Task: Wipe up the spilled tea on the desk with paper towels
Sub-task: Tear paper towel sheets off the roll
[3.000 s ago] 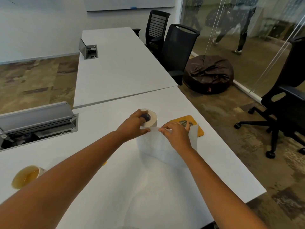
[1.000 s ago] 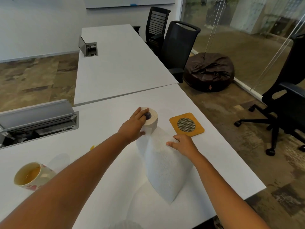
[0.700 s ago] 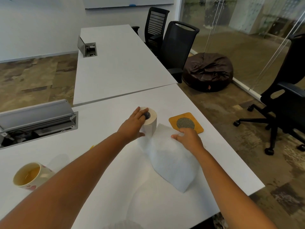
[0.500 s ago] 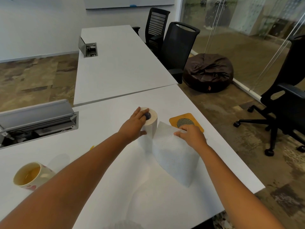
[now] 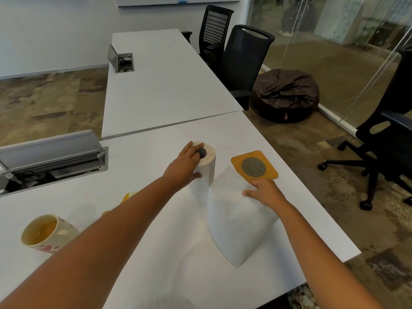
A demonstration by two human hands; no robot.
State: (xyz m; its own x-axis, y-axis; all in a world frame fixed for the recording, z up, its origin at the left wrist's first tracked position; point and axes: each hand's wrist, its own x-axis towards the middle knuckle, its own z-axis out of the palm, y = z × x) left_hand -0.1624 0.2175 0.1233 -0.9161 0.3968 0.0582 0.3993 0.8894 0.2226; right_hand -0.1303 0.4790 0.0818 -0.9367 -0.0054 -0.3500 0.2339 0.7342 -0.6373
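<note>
The paper towel roll [image 5: 206, 162] stands upright on the white surface [image 5: 156, 219], a little past its middle, with a long sheet [image 5: 234, 219] drawn off it toward me and folded into a loose loop that rests on the surface. My left hand [image 5: 185, 166] sits on top of the roll, its fingers [image 5: 196, 150] curled down over the dark core and the thumb pressed against the roll's side, clamping it in place. My right hand [image 5: 264, 191] grips the upper edge of the sheet, fingers closed on the paper just beside the orange coaster [image 5: 254, 165], which lies flat to the right of the roll with a round mesh patch in its middle. The spilled tea [image 5: 127, 197] shows as small yellow puddles on the surface to the left of my left forearm, well apart from the sheet. Further left a mug [image 5: 44, 234] with pink hearts stands upright, tea inside it. Behind it an open cable tray [image 5: 51, 159] is set into the surface. Black office chairs [image 5: 243, 61] and a dark beanbag [image 5: 284, 95] stand beyond the far edge.
</note>
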